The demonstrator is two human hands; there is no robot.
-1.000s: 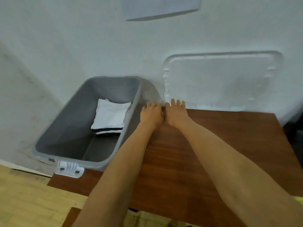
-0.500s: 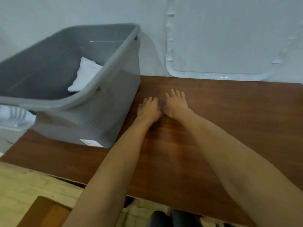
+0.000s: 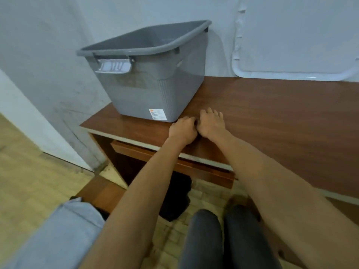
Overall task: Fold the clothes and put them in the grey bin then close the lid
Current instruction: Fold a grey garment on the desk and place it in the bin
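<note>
Grey plastic bin (image 3: 155, 88) stands beside left hand (image 3: 182, 131), curled and empty; right hand (image 3: 211, 123) lies flat on brown wooden table (image 3: 272, 113).

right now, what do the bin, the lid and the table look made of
Bin: grey moulded plastic, matte, with ribbed walls and a rolled rim.
Lid: probably white plastic, slightly glossy, with a raised moulded edge.
Table: reddish-brown wood grain with a smooth sheen; solid wood or laminate, cannot tell.

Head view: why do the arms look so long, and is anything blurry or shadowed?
Head view: the wide-angle lens stretches the forearms near the frame's bottom; head view: the blue-grey cloth bottom-left is blurred; head view: light is soft, with a faint wall shadow beside the grey bin and no glare.
</note>
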